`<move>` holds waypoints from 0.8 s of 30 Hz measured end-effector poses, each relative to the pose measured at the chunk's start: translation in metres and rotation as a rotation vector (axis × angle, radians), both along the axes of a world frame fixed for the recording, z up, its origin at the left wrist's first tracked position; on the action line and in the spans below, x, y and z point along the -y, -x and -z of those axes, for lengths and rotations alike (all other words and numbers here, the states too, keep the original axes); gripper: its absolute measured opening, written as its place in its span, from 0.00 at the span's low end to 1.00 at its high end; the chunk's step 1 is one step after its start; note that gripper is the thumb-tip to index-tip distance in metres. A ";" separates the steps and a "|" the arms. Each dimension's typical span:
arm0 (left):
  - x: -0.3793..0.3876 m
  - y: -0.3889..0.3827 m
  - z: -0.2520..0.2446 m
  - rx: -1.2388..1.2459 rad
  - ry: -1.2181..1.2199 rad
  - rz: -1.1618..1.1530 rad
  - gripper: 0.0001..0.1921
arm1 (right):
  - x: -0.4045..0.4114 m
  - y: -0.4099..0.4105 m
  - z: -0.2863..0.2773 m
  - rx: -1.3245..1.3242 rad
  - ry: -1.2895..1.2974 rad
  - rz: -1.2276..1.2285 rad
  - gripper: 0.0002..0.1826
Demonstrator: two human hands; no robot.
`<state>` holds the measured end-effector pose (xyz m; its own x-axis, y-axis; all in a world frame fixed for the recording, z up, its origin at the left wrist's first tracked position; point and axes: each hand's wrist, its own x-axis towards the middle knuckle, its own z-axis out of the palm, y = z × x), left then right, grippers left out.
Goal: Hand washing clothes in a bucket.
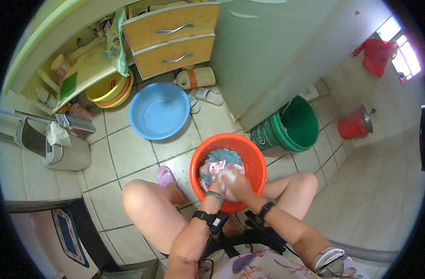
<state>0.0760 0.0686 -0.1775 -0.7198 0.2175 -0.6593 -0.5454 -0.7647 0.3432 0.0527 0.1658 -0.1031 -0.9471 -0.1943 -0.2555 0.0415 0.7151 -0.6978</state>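
Observation:
Between my knees stands an orange-red plastic basin (257, 160) with wet cloths lying in it. A teal cloth (226, 156) is at its far side, with a white cloth with red print (217, 167) just nearer. Over the basin's near part my left hand (216, 186) and my right hand (239, 186) are close together, both gripping a pale, wet-looking cloth (228, 176). A green bangle is on my left wrist, and each forearm wears a black strap. My fingers partly hide the held cloth.
A light blue basin (159, 111) stands ahead on the tiled floor, with slippers (207, 96) and a capped plastic bottle (196, 77) beyond. A green bucket (285, 129) stands right of the orange-red basin. A grey-white bin (73, 153) is at the left wall.

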 end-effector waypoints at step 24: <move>0.017 0.020 -0.016 0.318 0.194 -0.178 0.27 | -0.005 0.056 0.074 -0.006 -0.384 0.029 0.31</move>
